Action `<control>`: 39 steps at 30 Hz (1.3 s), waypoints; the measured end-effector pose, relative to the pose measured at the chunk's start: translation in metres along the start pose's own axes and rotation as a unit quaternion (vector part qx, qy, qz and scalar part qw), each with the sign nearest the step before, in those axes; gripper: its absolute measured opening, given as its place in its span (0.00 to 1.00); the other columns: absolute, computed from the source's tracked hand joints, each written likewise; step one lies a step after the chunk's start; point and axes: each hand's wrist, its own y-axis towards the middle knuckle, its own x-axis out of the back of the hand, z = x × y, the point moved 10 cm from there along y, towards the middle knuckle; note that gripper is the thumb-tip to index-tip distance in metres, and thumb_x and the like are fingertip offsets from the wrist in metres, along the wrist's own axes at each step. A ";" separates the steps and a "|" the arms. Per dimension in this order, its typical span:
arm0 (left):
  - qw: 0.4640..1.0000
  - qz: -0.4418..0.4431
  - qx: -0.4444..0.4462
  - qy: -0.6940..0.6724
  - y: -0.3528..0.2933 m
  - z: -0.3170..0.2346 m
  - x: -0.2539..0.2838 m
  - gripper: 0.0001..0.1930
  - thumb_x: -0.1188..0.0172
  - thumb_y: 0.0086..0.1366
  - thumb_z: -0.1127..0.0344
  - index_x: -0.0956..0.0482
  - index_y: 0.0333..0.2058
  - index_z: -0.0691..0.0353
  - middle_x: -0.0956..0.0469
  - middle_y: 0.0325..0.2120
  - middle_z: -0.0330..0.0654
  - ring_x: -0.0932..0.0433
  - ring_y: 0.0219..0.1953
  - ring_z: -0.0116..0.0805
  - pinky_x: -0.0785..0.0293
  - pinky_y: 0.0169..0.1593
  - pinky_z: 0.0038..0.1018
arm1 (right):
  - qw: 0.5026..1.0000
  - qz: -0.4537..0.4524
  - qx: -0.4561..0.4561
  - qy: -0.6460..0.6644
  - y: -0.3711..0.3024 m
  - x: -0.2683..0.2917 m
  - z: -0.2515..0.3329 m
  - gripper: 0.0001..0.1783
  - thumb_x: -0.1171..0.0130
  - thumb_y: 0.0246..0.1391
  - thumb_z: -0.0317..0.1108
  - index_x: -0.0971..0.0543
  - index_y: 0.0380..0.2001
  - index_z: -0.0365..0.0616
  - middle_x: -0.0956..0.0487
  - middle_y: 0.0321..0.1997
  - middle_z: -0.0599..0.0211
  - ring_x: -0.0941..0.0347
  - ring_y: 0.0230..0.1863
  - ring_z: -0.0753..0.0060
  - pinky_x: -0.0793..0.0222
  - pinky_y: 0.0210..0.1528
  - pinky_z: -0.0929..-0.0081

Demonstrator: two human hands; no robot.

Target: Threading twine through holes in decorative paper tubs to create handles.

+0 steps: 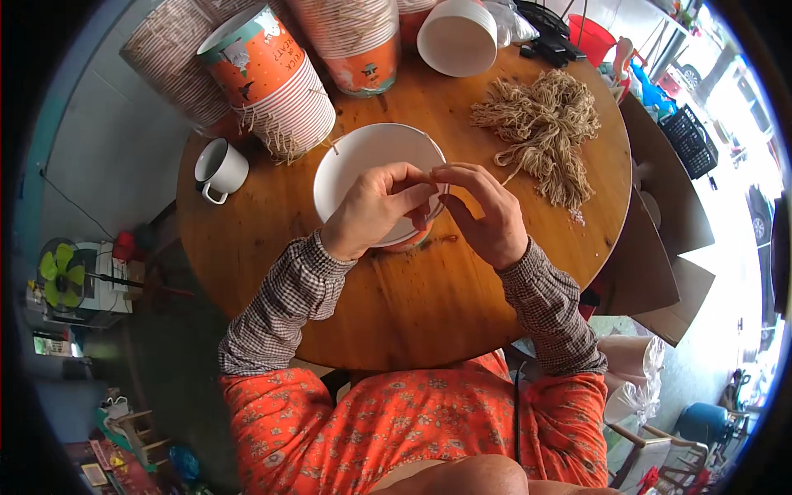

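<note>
Left hand [379, 206] seems to pinch string [512, 175] at the bucket's [356, 161] right rim, right hand [488, 206] meeting it, grip unclear; yarn pile [551, 124] sits right of the bucket, handy, presumably!

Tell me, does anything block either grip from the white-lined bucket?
Nothing visible stands in the way: the left grip and right grip are at the right side of the white-lined bucket. The white mug sits off left, the tangled twine heap off right.
</note>
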 end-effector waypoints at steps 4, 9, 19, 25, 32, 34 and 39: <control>0.998 -0.001 0.011 -0.065 0.001 0.005 0.001 0.08 0.44 0.68 0.70 0.24 0.38 0.70 0.22 0.27 0.39 0.22 0.28 0.25 0.24 0.34 0.20 | 0.999 0.005 0.044 -0.012 0.004 0.003 0.014 0.19 0.42 0.52 0.22 0.27 0.49 0.42 0.24 0.48 0.57 0.25 0.48 0.55 0.25 0.46 0.67; 0.997 0.024 0.015 -0.072 0.002 0.008 -0.001 0.08 0.43 0.67 0.70 0.22 0.37 0.71 0.22 0.26 0.39 0.21 0.28 0.27 0.23 0.35 0.22 | 0.998 0.030 0.050 -0.004 0.013 0.002 0.017 0.19 0.44 0.53 0.22 0.27 0.50 0.42 0.24 0.48 0.56 0.25 0.48 0.53 0.25 0.47 0.67; 0.992 0.030 0.059 -0.104 -0.003 0.015 0.000 0.08 0.40 0.65 0.69 0.21 0.36 0.70 0.21 0.26 0.38 0.22 0.26 0.25 0.24 0.35 0.20 | 0.980 -0.050 -0.113 0.158 0.002 0.014 -0.023 0.12 0.42 0.55 0.24 0.24 0.43 0.36 0.22 0.44 0.59 0.23 0.44 0.63 0.28 0.45 0.69; 0.987 0.013 0.076 -0.138 -0.004 0.016 0.003 0.08 0.44 0.67 0.69 0.22 0.35 0.71 0.21 0.27 0.40 0.22 0.29 0.25 0.24 0.36 0.20 | 0.999 -0.033 -0.020 -0.005 -0.011 0.005 -0.005 0.16 0.29 0.42 0.30 0.20 0.37 0.42 0.20 0.38 0.63 0.25 0.43 0.59 0.33 0.51 0.67; 0.991 0.023 0.064 -0.117 -0.004 0.015 0.001 0.09 0.43 0.67 0.69 0.23 0.36 0.71 0.21 0.27 0.40 0.22 0.30 0.25 0.24 0.36 0.20 | 0.996 -0.065 0.032 -0.053 -0.007 0.006 0.002 0.10 0.32 0.43 0.27 0.21 0.31 0.44 0.20 0.32 0.67 0.24 0.37 0.64 0.36 0.54 0.63; 0.992 0.024 0.064 -0.111 -0.004 0.014 0.000 0.09 0.43 0.66 0.69 0.23 0.36 0.71 0.21 0.27 0.40 0.22 0.30 0.25 0.24 0.36 0.20 | 0.996 -0.065 0.032 -0.051 -0.004 0.006 0.005 0.09 0.33 0.43 0.25 0.21 0.30 0.43 0.20 0.32 0.67 0.24 0.37 0.63 0.36 0.54 0.63; 0.997 0.051 0.039 0.031 -0.008 0.005 -0.002 0.07 0.41 0.65 0.68 0.22 0.35 0.68 0.20 0.28 0.37 0.23 0.30 0.23 0.26 0.37 0.20 | 0.996 -0.086 0.015 -0.033 0.002 0.016 0.003 0.07 0.36 0.43 0.22 0.23 0.28 0.42 0.21 0.30 0.67 0.25 0.37 0.61 0.35 0.54 0.62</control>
